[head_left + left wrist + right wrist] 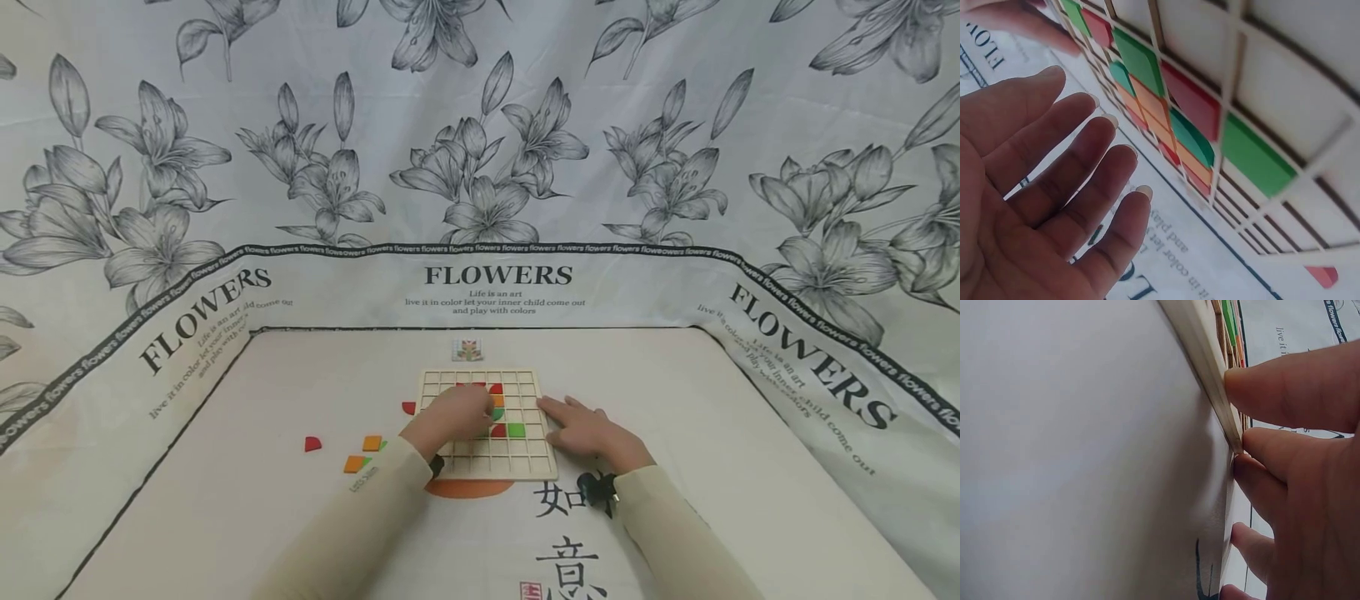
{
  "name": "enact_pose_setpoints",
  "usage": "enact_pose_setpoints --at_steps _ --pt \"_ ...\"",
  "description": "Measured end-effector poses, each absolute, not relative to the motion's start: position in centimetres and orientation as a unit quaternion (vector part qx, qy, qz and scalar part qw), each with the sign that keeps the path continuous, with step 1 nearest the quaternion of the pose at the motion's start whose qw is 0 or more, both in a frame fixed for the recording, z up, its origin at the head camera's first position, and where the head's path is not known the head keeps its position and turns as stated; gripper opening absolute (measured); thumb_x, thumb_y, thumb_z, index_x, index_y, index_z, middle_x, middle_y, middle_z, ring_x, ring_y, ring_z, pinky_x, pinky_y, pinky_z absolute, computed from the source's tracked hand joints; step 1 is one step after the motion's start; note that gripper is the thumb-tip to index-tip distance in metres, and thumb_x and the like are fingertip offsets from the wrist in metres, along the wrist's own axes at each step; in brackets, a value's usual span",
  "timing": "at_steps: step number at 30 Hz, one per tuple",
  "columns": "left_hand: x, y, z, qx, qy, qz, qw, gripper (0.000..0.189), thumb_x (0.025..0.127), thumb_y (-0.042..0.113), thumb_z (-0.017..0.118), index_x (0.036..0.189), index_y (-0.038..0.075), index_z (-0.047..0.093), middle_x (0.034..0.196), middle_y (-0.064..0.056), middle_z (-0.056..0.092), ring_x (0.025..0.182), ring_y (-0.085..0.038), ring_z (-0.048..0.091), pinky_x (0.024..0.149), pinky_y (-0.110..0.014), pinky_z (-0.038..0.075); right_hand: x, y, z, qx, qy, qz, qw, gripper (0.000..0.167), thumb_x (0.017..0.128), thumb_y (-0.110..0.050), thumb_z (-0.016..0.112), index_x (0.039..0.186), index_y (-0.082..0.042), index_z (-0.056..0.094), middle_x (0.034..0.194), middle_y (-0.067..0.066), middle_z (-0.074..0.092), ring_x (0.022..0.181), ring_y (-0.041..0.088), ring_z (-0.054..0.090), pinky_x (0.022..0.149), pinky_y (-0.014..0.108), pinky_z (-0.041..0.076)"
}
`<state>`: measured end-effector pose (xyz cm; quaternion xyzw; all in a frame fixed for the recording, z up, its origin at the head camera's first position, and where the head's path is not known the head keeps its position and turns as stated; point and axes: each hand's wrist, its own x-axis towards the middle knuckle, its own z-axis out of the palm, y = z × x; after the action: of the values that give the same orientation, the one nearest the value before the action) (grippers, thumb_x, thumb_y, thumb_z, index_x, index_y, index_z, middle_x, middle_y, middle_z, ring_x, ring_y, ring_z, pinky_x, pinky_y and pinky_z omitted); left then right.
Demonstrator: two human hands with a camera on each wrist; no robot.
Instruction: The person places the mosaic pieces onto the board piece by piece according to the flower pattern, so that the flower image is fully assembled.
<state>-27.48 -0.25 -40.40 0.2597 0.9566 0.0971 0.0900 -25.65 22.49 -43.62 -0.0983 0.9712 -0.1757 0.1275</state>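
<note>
- Table (202, 492): pale cloth, its far edge just past the work; the near edge is out of view.
- Board (517, 461): lies flat near the far edge, about midway between the far corners. Looks like thin wood, stiff and fairly light, so apt to slide on cloth; best steadied by its side rims.
- Left hand (468, 412): reaches over the board, palm down, fingers relaxed and apart in the wrist view, grasping nothing visible.
- Right hand (588, 429): lies beside the board, thumb and index against its right rim, fingers extended, bracing rather than clenched.
- Card (468, 350): between board and far edge; likely thin and bendable.
- Tiles (516, 430): some in the board's cells, others loose toward the table's left edge; probably light, rigid and smooth, best pinched by opposite sides.
</note>
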Motion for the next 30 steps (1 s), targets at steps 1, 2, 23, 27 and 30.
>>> enact_pose_setpoints --at_steps 1,2,23,27,30 --pt "-27.6 -0.6 -40.3 0.257 0.957 0.098 0.089 0.014 0.093 0.023 0.062 0.088 0.015 0.073 0.073 0.005 0.062 0.064 -0.010 0.053 0.064 -0.026 0.045 -25.7 22.5 -43.7 -0.098 0.971 -0.176 0.127 0.065 0.090 -0.028 0.051 0.152 -0.021 0.033 0.158 0.003 0.031 0.148 0.039 0.016 0.112 0.069 0.009" --pt "-27.7 -1.0 -40.3 0.254 0.958 0.101 0.089 0.015 0.093 0.022 0.062 0.085 0.014 0.072 0.070 0.004 0.060 0.062 -0.011 0.052 0.062 -0.026 0.045 -25.7 22.5 -43.7 -0.098 0.971 -0.176 0.126 0.065 0.090 -0.028 0.052 0.152 -0.021 0.033 0.158 0.003 0.031 0.148 0.039 0.016 0.112 0.069 0.009" --pt "-29.4 -8.3 -39.4 0.159 0.975 0.125 0.094 0.020 0.093 0.015 0.060 0.107 0.005 0.071 0.106 -0.006 0.070 0.089 -0.018 0.060 0.090 -0.038 0.051 -25.5 22.5 -43.5 -0.099 0.971 -0.178 0.125 0.065 0.090 -0.028 0.052 0.152 -0.020 0.032 0.159 0.004 0.030 0.148 0.039 0.016 0.112 0.070 0.009" --pt "-29.6 -9.7 -39.7 0.144 0.975 0.128 0.107 0.017 0.092 0.012 0.062 0.103 0.006 0.073 0.101 -0.005 0.071 0.084 -0.017 0.059 0.084 -0.036 0.052 -25.5 22.4 -43.5 -0.099 0.972 -0.175 0.125 0.065 0.090 -0.028 0.051 0.152 -0.020 0.032 0.159 0.003 0.030 0.148 0.039 0.016 0.111 0.070 0.009" --pt "-29.6 -10.8 -39.9 0.128 0.975 0.135 0.125 0.012 0.089 0.012 0.066 0.097 0.008 0.073 0.093 -0.002 0.069 0.081 -0.017 0.057 0.080 -0.035 0.052 -25.5 22.4 -43.5 -0.101 0.972 -0.170 0.126 0.065 0.090 -0.028 0.051 0.152 -0.020 0.032 0.159 0.003 0.030 0.148 0.039 0.016 0.111 0.070 0.009"
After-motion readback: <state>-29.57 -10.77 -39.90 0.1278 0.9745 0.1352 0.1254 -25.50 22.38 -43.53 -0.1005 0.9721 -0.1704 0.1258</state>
